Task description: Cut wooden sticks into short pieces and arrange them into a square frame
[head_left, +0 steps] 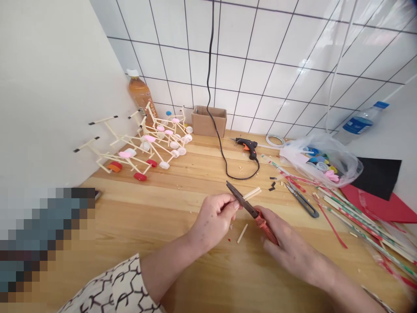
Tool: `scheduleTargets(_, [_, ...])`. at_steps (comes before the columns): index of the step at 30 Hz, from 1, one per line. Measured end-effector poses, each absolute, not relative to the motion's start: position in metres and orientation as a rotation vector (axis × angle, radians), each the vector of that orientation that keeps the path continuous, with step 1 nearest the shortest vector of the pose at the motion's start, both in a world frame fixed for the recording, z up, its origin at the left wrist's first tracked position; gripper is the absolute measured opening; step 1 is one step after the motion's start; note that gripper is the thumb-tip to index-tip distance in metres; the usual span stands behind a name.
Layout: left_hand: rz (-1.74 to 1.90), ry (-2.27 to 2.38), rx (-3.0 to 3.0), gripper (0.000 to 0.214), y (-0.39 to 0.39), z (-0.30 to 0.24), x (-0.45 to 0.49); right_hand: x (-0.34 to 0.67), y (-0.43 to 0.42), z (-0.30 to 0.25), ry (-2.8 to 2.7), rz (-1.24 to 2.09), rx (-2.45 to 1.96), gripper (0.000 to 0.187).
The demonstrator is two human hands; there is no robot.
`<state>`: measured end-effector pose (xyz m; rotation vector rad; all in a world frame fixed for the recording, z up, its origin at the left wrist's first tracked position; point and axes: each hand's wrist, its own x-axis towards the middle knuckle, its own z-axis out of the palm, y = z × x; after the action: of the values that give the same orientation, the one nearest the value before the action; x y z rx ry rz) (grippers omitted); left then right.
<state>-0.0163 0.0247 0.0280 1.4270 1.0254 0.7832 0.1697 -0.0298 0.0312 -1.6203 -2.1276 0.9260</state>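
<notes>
Left hand's fingers point(230, 204) curled closed, pinching a pale wooden stick point(252, 193) beside the blades of the red-handled scissors point(269, 230); exact contact is hidden. Right hand's fingers point(276, 221) wrapped around the red handles, blades angled up and away toward the left hand. Left hand point(211, 219) and right hand point(288, 248) meet over the near middle of the bench point(156, 191), forearms reaching in from the near edge, the left in a patterned sleeve point(110, 289). A cut stick piece point(242, 233) lies on the bench just below the hands.

Done: a cluster of assembled stick frames point(143, 143), with red bottle-cap wheels point(140, 176), stands toward the far left corner against the wall.

Left: striped strips point(355, 221) lie loose along the right edge; bottle caps in a plastic bag point(321, 161) sit near the far right corner. A hot glue gun point(246, 148) lies by the far edge, not in either hand.
</notes>
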Motion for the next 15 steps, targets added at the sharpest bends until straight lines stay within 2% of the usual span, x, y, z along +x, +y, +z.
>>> scheduleTargets(3, [0.783,1.035,1.441,0.031,0.0248,0.0278,-0.0165,0.1684,-0.0282,0.0286,-2.142,0.889,-1.641,0.035])
scheduleTargets(15, [0.804,1.039,1.453,0.030,0.0224,0.0266,-0.0164,0.1635,-0.0263,0.0264,-2.137,0.762,-1.702,0.031])
